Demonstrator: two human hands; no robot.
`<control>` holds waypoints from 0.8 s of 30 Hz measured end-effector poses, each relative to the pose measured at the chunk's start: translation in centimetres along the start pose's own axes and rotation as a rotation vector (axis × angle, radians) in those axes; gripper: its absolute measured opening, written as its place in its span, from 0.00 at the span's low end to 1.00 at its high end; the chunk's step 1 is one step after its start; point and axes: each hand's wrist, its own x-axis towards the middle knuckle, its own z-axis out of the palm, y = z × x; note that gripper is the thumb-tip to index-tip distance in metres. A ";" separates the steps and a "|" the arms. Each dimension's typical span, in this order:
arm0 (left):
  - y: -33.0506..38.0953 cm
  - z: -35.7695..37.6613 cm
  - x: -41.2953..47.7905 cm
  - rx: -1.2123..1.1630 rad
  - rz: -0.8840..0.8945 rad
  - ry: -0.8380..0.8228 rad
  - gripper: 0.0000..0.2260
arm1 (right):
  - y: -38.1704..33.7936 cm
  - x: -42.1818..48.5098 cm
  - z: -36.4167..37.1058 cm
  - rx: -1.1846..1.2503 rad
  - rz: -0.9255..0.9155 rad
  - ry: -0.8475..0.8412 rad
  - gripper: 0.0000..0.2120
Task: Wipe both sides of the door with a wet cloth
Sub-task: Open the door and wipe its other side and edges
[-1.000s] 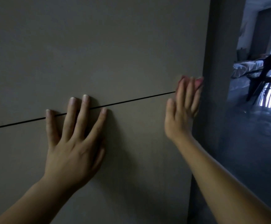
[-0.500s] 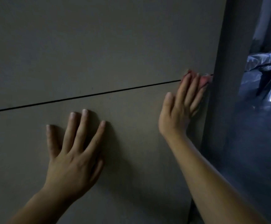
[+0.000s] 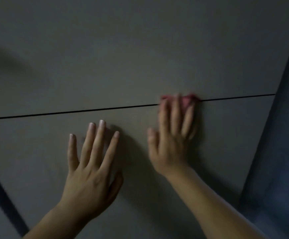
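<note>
Indoors, a person's left hand (image 3: 90,171) lay flat on the grey door (image 3: 140,49), fingers spread wide, just below the thin dark groove (image 3: 88,110) crossing the panel. At its two o'clock, the right hand (image 3: 171,144) — blurred — pressed a pink cloth (image 3: 186,99) against the door with straight, slightly parted fingers, the cloth showing past the fingertips at twelve o'clock, right on the groove.

The right hand (image 3: 172,142), blurred, hides most of the pink cloth (image 3: 189,99).
</note>
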 end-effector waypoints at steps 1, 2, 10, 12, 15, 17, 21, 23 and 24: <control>-0.9 -0.1 -0.6 0.013 -0.024 0.003 0.36 | -1.6 -0.4 0.3 -0.009 -0.137 -0.045 0.32; -1.7 -0.1 -1.1 0.019 -0.051 0.009 0.36 | -2.4 -0.4 0.4 -0.021 -0.236 -0.068 0.31; -7.6 -0.1 -6.4 -0.001 -0.264 -0.039 0.40 | -2.6 1.0 0.5 -0.088 0.045 0.061 0.32; -9.1 -0.1 -7.7 -0.001 -0.277 -0.050 0.40 | -7.4 0.5 1.6 -0.096 -0.087 0.017 0.33; -10.5 0.0 -8.7 0.011 -0.211 -0.061 0.39 | -13.6 -0.3 3.0 -0.095 -0.455 -0.104 0.31; -11.0 -0.1 -8.8 -0.002 -0.181 -0.067 0.39 | -13.8 0.2 3.0 -0.124 -0.555 -0.123 0.30; -11.3 -0.5 -8.9 -0.035 -0.155 -0.096 0.40 | -8.6 0.6 1.3 -0.221 -0.415 -0.121 0.30; -11.6 -0.8 -9.0 -0.043 -0.142 -0.112 0.40 | -7.9 0.4 0.9 -0.239 -0.298 -0.127 0.30; -11.9 -0.9 -9.1 -0.049 -0.137 -0.116 0.41 | -8.8 0.5 1.1 -0.249 -0.292 -0.122 0.32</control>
